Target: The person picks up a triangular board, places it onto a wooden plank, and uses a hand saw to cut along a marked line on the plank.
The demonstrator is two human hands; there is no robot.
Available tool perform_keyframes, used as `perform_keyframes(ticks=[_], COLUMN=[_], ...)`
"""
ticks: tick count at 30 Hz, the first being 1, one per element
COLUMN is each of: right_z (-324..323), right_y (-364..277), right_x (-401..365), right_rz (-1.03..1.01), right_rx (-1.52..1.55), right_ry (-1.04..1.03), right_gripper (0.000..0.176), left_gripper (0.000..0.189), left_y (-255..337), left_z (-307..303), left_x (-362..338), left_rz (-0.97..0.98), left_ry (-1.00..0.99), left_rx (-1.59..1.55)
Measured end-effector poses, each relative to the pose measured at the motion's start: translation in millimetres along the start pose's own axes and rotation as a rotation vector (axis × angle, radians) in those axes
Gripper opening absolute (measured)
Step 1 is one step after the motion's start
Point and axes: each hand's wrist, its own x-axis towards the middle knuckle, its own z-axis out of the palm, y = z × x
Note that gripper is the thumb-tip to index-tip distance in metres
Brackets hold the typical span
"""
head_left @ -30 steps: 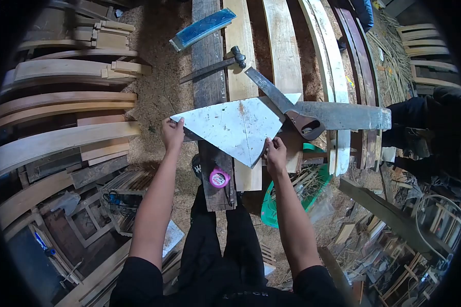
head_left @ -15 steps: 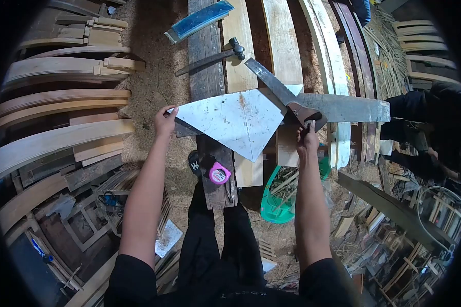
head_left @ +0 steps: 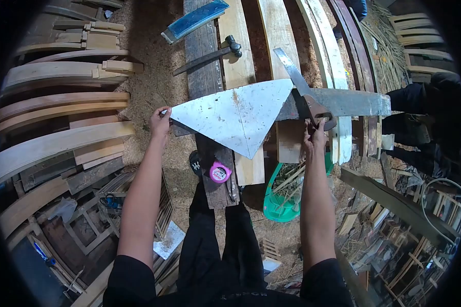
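Note:
A white, roughly triangular board [head_left: 235,113] lies across the planks, its surface speckled and stained. My left hand [head_left: 161,122] pinches the board's left corner. The brown handle of a hand saw [head_left: 298,77] is in my right hand [head_left: 315,134], with the blade pointing up and to the left, just right of the board's upper right corner. Under the board and the saw runs a grey plank [head_left: 351,101]. A ball-peen hammer [head_left: 210,57] rests above the board. Below it, a pink tape measure [head_left: 219,173] sits on a dark plank [head_left: 221,197].
A blue glass-like piece [head_left: 195,20] lies at the top. A green basket [head_left: 283,207] with wood scraps stands below the planks. Curved timbers [head_left: 61,103] are stacked at left. At right, a person in dark clothes [head_left: 427,120] is beside a thick beam [head_left: 394,202].
The saw has moved right in my right hand, off the board's upper right corner, and its blade is turned more upright. My left hand and the board have shifted slightly left.

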Motion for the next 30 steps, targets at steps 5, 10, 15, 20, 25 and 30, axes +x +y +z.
perform_keyframes(ticks=[5,10,15,20,25,30], right_z=[5,26,39,55,57,55], right_y=[5,7,48,94,101,95], right_x=[-12,-51,-77,-120,-116,-111], right_rz=[-0.045,-0.062,-0.052,0.005,-0.050,-0.080], right_rx=[-0.045,0.014,-0.160,-0.608,-0.738,-0.699], right_ry=[-0.002,-0.064,-0.002,-0.242,-0.302,-0.377], right_gripper=[0.053,0.052,0.047,0.028,0.023,0.019], left_gripper=[0.018,0.018,0.018,0.017,0.018,0.020], left_y=[4,-1,-7,-7,-3,-3], left_z=[-1,-5,-5,-4,2,7], left_x=[-5,-11,-3,4,-8,-17], left_rz=[-0.052,-0.111,-0.114,-0.083,-0.095,-0.120], left_ry=[0.003,0.018,-0.005,0.009,0.009,0.043], left_rx=[-0.097,-0.286,-0.389,-0.330,-0.363,-0.337])
